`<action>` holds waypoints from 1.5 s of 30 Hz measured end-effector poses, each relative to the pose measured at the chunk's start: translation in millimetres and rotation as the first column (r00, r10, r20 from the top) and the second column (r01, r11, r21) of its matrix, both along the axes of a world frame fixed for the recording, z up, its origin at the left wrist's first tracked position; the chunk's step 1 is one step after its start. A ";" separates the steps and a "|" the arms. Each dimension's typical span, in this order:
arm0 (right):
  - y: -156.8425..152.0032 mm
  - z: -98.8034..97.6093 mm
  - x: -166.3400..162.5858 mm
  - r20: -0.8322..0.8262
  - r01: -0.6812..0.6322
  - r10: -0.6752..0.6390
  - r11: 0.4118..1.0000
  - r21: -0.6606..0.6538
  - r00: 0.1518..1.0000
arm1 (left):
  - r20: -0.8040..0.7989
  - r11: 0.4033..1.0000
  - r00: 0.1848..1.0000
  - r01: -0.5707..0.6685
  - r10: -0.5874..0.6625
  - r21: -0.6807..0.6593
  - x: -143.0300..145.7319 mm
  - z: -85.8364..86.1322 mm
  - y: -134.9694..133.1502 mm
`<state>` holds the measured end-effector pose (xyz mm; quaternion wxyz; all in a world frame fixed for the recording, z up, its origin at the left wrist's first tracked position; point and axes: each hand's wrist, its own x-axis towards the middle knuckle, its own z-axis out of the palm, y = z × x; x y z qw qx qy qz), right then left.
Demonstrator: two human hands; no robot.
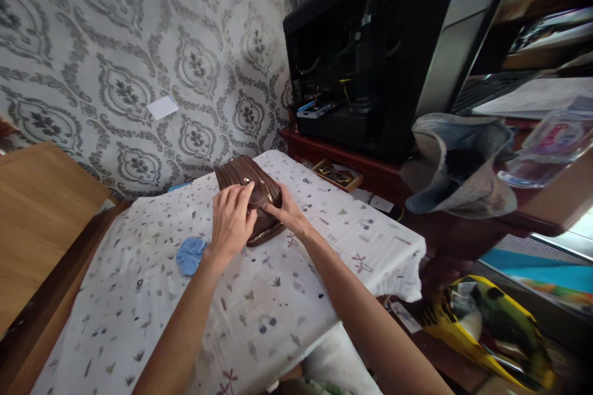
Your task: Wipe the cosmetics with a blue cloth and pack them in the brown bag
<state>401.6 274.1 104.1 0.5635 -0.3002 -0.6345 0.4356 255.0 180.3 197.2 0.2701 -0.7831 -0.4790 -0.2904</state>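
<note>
A brown leather bag [243, 170] with pleats, small metal studs and zips lies on the white patterned cloth [278, 287]. My left hand [230, 217] is on its near left side, with bent fingers and the thumb closed on a brown flap or pocket edge. Around the right edge of the bag my right hand [288, 211] is wrapped, its thumb pressing on the front near a zip. Part of the bag is hidden by my fingers. A crumpled blue cloth [190, 255] lies just left of my left wrist.
A black computer case [352, 68] stands back right, near a small wooden tray [337, 176]. At right are a denim-like fabric container [463, 166], a clear plastic bottle [546, 145] and, lower down, a yellow bag [491, 333]. A wooden board [50, 216] borders the left.
</note>
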 end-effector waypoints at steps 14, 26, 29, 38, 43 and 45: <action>5.9 -3.8 1.3 0.046 0.044 -0.049 0.994 0.100 0.998 | 0.042 1.000 0.999 0.004 -0.004 -0.010 28.1 -22.0 3.7; -15.0 11.5 0.3 0.030 0.230 -0.246 0.938 0.259 0.969 | 0.045 0.998 0.997 0.067 -0.068 0.022 20.2 -39.3 -4.7; -15.4 14.9 3.2 -0.026 0.239 -0.240 0.943 0.232 0.970 | 0.101 0.997 0.992 0.074 -0.077 0.029 18.0 -43.1 -6.4; -17.3 17.1 4.5 -0.090 0.277 -0.264 0.942 0.189 0.960 | 0.189 0.997 0.980 0.042 -0.053 0.061 10.4 -61.0 -1.5; -19.9 19.0 5.2 -0.107 0.277 -0.262 0.945 0.172 0.959 | 0.183 0.994 0.982 0.034 -0.052 0.102 5.3 -69.9 0.9; -20.0 19.3 5.8 -0.107 0.268 -0.254 0.951 0.153 0.961 | 0.157 0.990 0.986 0.026 -0.048 0.140 2.4 -75.0 1.0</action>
